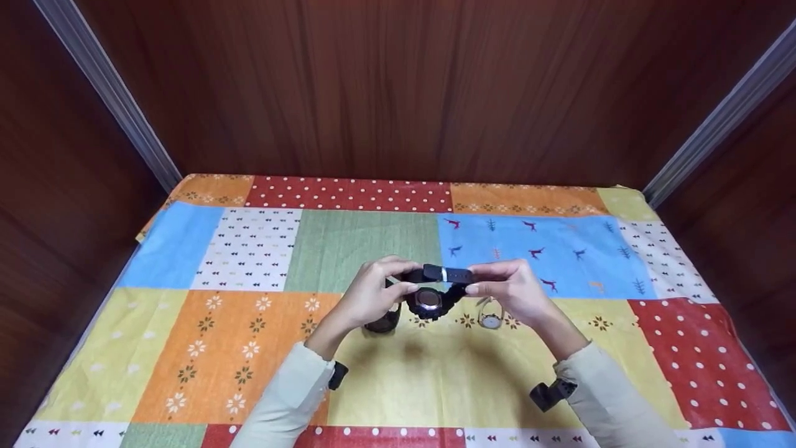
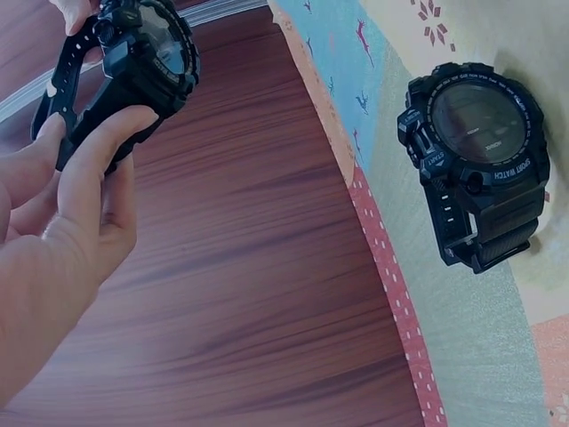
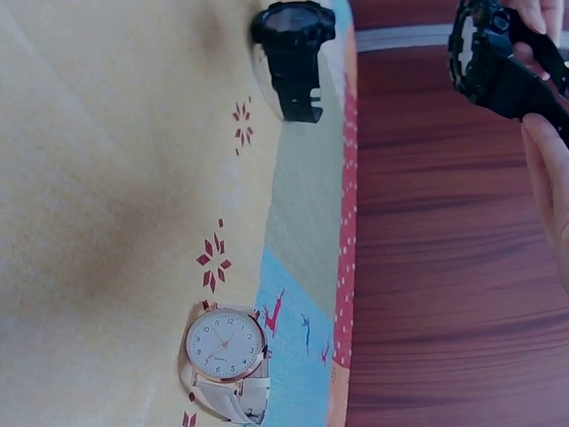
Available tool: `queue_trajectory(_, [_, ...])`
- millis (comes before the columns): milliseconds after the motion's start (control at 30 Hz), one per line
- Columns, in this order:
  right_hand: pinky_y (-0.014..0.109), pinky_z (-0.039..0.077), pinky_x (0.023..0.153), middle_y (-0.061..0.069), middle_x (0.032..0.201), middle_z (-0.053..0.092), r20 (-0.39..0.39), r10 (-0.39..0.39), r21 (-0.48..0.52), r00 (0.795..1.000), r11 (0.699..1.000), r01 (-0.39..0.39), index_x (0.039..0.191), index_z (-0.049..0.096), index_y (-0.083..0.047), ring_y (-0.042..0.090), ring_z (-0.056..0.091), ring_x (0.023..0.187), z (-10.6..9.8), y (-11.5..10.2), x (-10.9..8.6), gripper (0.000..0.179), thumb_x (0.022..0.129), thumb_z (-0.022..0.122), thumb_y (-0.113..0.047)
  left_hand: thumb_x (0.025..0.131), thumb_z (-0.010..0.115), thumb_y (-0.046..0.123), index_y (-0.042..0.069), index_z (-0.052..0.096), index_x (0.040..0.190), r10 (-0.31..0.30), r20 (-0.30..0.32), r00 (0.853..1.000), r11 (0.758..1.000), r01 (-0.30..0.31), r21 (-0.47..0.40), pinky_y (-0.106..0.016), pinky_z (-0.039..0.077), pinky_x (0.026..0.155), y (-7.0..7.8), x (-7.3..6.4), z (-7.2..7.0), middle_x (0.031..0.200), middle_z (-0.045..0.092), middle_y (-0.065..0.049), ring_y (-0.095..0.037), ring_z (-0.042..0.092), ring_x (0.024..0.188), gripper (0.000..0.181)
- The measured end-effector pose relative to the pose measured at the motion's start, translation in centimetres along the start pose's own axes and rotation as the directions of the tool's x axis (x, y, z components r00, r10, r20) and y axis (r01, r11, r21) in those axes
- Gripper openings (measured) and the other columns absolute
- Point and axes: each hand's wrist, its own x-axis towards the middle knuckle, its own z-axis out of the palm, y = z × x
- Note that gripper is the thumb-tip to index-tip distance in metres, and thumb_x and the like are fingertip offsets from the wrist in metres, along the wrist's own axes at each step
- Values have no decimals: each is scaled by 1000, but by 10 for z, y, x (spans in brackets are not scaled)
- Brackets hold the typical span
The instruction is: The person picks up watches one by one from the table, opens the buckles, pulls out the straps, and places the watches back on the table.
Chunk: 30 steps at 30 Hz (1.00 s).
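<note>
A black digital wristwatch [image 1: 429, 302] is held up in front of me, its strap bent into a loop above the dial. In the head view my left hand [image 1: 367, 292] pinches the loop's left side between thumb and fingers. From the right, the fingertips and thumb of my right hand [image 1: 513, 289] pinch the strap near a pale band. The left wrist view catches the round case of this wristwatch [image 2: 156, 53] side-on. Below the hands, a second black sport watch [image 2: 480, 124] rests on the cloth, partly covered by my left hand in the head view.
Right of the black sport watch lies a white-strapped analog watch [image 3: 227, 347] with a rose-gold rim. A patchwork tablecloth [image 1: 249, 348] covers the table. Dark wooden panels [image 1: 373, 87] rise behind it and at both sides. Small black cameras [image 1: 550, 393] sit at the wrists.
</note>
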Motion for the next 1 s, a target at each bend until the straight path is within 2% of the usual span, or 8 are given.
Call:
queue_trajectory(133, [28, 53, 61, 12, 87, 69, -13, 4, -16, 1000, 1000, -4, 103, 56, 22, 20, 65, 77, 0, 0, 0, 30, 75, 64, 12, 83, 63, 6, -1, 64, 108, 1, -17, 1000, 1000, -1, 18, -35, 43, 88, -1, 0, 1, 106, 62, -11, -21, 56, 98, 26])
queue_trajectory(233, [29, 53, 61, 11, 87, 69, -27, 14, -36, 1000, 999, -15, 103, 54, 24, 18, 65, 75, 0, 0, -1, 32, 75, 64, 12, 82, 63, 4, -2, 65, 106, 24, -34, 999, 999, -23, 43, -36, 44, 85, -2, 0, 2, 102, 63, -12, -21, 57, 94, 24])
queue_trajectory(333, [30, 53, 60, 14, 88, 68, -48, 24, -122, 999, 992, -29, 103, 56, 22, 17, 64, 72, 0, -1, -2, 33, 75, 67, 8, 82, 63, 4, -3, 65, 105, 47, -45, 998, 997, -44, 65, -38, 45, 83, -4, 1, 2, 101, 63, -14, -23, 58, 94, 24])
queue_trajectory(433, [31, 53, 61, 16, 89, 68, -72, 37, -237, 997, 970, -53, 102, 61, 16, 19, 64, 70, 1, -3, -2, 33, 74, 71, 1, 81, 64, 3, -3, 65, 104, 59, -57, 997, 995, -55, 81, -39, 45, 84, -4, 0, 2, 101, 64, -15, -24, 58, 94, 23])
queue_trajectory(533, [32, 53, 61, 17, 90, 68, -91, 51, -295, 995, 953, -76, 101, 64, 11, 21, 63, 70, 2, -5, -3, 32, 74, 73, -3, 81, 64, 4, -3, 65, 103, 58, -70, 996, 994, -51, 100, -38, 45, 84, -3, -1, 3, 100, 64, -15, -25, 59, 94, 23])
queue_trajectory(767, [30, 53, 64, 20, 93, 66, -114, 45, -338, 992, 937, -81, 102, 64, 12, 17, 65, 74, 1, -12, -3, 33, 74, 73, -2, 81, 64, 4, -5, 64, 105, 61, -100, 993, 990, -48, 132, -38, 45, 87, 1, 2, 5, 103, 63, -17, -27, 60, 96, 25])
queue_trajectory(1000, [27, 51, 63, 17, 92, 67, -123, 5, -405, 992, 913, -54, 99, 67, 7, 16, 65, 75, 2, -17, -3, 29, 73, 74, -3, 82, 64, 2, -2, 63, 102, 45, -101, 994, 994, -35, 107, -37, 44, 87, 3, 3, 5, 103, 63, -13, -25, 58, 99, 20])
